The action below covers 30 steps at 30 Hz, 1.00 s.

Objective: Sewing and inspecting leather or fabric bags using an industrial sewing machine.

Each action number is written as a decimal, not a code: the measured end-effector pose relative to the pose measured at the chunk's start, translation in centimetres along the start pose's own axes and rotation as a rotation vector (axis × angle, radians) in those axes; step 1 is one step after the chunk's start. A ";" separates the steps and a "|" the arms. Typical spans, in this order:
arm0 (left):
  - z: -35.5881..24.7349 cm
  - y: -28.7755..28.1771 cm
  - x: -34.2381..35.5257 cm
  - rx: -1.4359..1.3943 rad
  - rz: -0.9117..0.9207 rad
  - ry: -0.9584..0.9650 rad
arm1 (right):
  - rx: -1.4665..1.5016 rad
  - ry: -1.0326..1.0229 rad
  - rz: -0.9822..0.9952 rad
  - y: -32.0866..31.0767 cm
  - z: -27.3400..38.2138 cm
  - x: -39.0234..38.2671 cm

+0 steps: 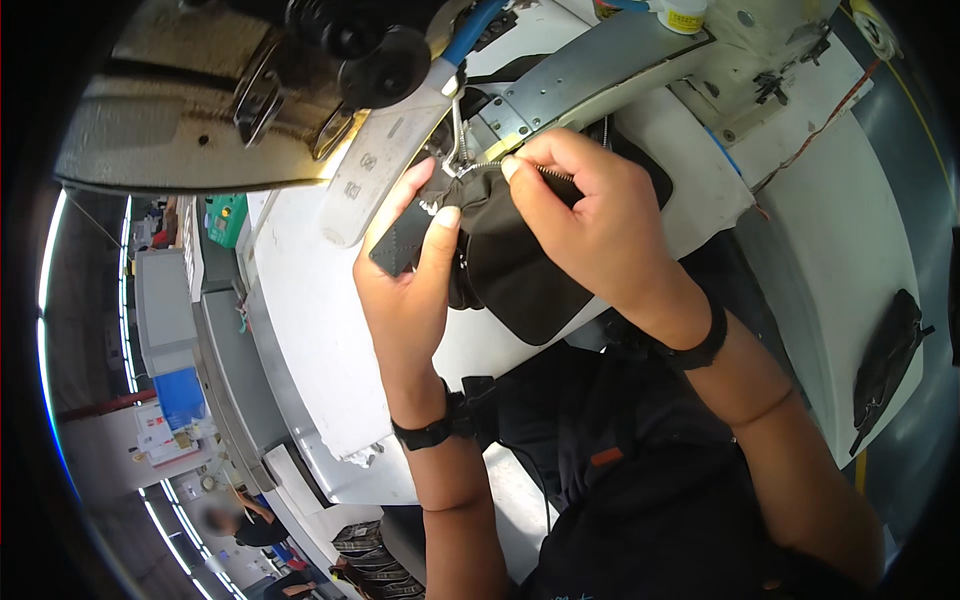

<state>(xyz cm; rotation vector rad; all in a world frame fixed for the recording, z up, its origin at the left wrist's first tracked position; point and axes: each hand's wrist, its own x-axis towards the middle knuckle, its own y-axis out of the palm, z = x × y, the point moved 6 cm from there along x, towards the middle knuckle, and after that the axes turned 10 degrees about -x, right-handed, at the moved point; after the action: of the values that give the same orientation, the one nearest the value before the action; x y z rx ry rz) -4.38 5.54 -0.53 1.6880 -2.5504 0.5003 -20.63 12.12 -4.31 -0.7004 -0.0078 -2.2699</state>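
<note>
One wide white table (310, 350) is spreading beneath all the fingers, likely serving as a rest for the cloth. Beyond the left fingertips, a sewing machine (200, 130) is looming over the table's edge. Ahead of the right fingertips, a metal arm (590, 88) is running off to the right, close to the cloth. A dark cloth bag (530, 275) is lying below and between both sets of fingers, its loose part hanging toward the person, probably because only its upper edge is being held. Well to the right of the right fingers, a dark pouch (886, 370) is resting near the table's rim, seemingly set aside there.

The left hand (405, 300) is holding bunched cloth and a stiff dark flap (395, 245) between thumb and forefinger, perhaps for a firm grip; its remaining fingers are hiding underneath, so I cannot tell their state. The right hand (600, 215) is pinching the metal zipper (556, 174) between thumb and curled forefinger, apparently steadying the strip against the left hand's hold. Whether its other fingers are pressing together, I cannot tell.
</note>
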 end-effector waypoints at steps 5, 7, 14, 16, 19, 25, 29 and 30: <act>1.5 -0.7 0.8 -0.079 -0.049 -0.004 | -0.208 -0.136 0.104 0.1 1.4 0.8; 1.3 -0.5 0.8 -0.049 0.013 0.032 | -0.353 -0.262 0.076 -1.1 2.1 1.7; 2.2 -0.9 0.6 -0.248 0.034 -0.129 | -0.584 -0.807 0.053 0.6 2.3 5.5; 2.3 -1.1 0.8 -0.213 0.058 -0.092 | -0.522 -0.875 0.295 2.1 1.9 6.0; 2.5 -1.7 1.5 -0.288 0.025 0.020 | -0.475 -0.879 0.587 3.3 1.2 6.7; 2.1 -2.6 0.7 0.113 -0.018 0.131 | -0.520 -1.057 0.416 3.0 1.9 6.4; 1.4 -2.2 0.1 0.207 -0.084 0.229 | -0.463 -0.936 0.415 2.8 1.3 6.6; 1.4 -2.2 0.0 0.162 -0.124 0.232 | -0.417 -0.878 0.444 2.8 1.1 6.8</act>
<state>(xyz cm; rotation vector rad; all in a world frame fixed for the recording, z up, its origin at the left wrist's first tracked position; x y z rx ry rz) -2.20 4.36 -1.34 1.7081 -2.2823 0.8593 -22.10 5.81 -0.67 -1.6815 0.1856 -1.4063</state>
